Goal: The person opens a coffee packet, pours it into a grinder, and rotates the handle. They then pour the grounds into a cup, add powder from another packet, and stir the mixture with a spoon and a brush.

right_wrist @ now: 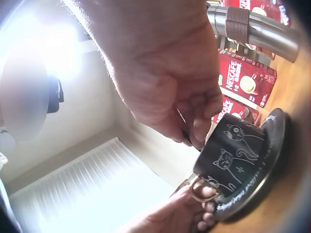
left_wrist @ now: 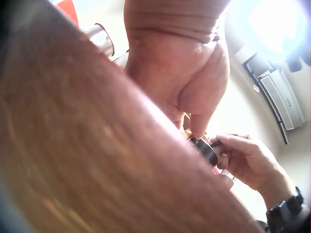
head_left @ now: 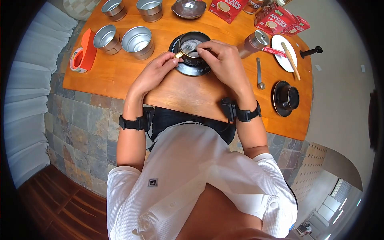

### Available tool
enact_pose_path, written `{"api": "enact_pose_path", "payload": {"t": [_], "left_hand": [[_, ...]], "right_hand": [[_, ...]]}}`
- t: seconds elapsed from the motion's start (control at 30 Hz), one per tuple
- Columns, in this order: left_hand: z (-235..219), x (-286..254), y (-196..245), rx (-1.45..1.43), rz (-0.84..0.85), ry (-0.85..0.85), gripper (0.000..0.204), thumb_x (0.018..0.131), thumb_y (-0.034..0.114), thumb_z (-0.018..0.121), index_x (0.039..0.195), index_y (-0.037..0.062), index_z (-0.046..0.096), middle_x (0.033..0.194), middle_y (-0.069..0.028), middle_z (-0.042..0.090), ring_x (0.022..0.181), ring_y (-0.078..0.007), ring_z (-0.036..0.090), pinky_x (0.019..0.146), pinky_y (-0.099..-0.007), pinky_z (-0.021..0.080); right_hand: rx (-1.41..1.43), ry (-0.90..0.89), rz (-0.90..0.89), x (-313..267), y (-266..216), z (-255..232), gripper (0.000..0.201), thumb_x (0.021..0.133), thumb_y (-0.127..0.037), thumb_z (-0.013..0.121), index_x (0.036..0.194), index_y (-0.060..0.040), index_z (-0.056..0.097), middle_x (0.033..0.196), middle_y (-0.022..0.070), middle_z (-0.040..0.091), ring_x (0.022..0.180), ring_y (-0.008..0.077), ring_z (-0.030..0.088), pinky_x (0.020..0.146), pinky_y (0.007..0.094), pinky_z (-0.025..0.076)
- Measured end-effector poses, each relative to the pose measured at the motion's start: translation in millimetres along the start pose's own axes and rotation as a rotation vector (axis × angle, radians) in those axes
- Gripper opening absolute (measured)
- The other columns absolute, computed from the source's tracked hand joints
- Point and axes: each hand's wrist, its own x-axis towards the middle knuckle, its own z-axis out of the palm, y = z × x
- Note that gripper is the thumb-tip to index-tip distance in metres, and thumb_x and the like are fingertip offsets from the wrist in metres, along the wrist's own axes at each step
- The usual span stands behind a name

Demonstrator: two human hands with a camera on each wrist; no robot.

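Observation:
A black cup (right_wrist: 232, 153) with white cat drawings sits on a black saucer (head_left: 195, 72) with white lettering. Pale, frothy-looking contents (head_left: 193, 43) show inside it. My left hand (head_left: 154, 74) pinches the cup's gold handle (right_wrist: 200, 190) from the left. Over the cup's right rim, my right hand (head_left: 224, 64) pinches a thin dark handle (right_wrist: 186, 136), like a spoon's, that points down into the cup. Its lower end is hidden. In the left wrist view, the table edge covers much of the cup.
Several metal tins (head_left: 138, 42) and a dark bowl (head_left: 189, 8) stand behind and to the left, near orange tape (head_left: 78, 60). To the right are a grinder (head_left: 254, 43), a measuring spoon (head_left: 259, 74), a white plate (head_left: 284, 60) with a brush (head_left: 291, 60), a second black cup (head_left: 289, 98) and red Nescafe boxes (head_left: 276, 22).

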Motion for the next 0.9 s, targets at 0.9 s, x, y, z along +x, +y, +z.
{"api": "enact_pose_path", "payload": {"t": [0.9], "left_hand": [[-2.9,1.7,-0.2,-0.004,-0.002,-0.003,0.028,0.107,0.023,0.052,0.121,0.0006,0.063,0.112,0.0017,0.062,0.108,-0.0061,0.051,0.1,-0.0226,0.039]], "right_hand": [[-0.118,-0.479,0.254,76.4,9.7,-45.5,0.018,0.103,-0.018,0.052,0.104,-0.0017,0.061,0.079,0.0063,0.066,0.074,0.0154,0.066,0.067,0.0314,0.053]]}}
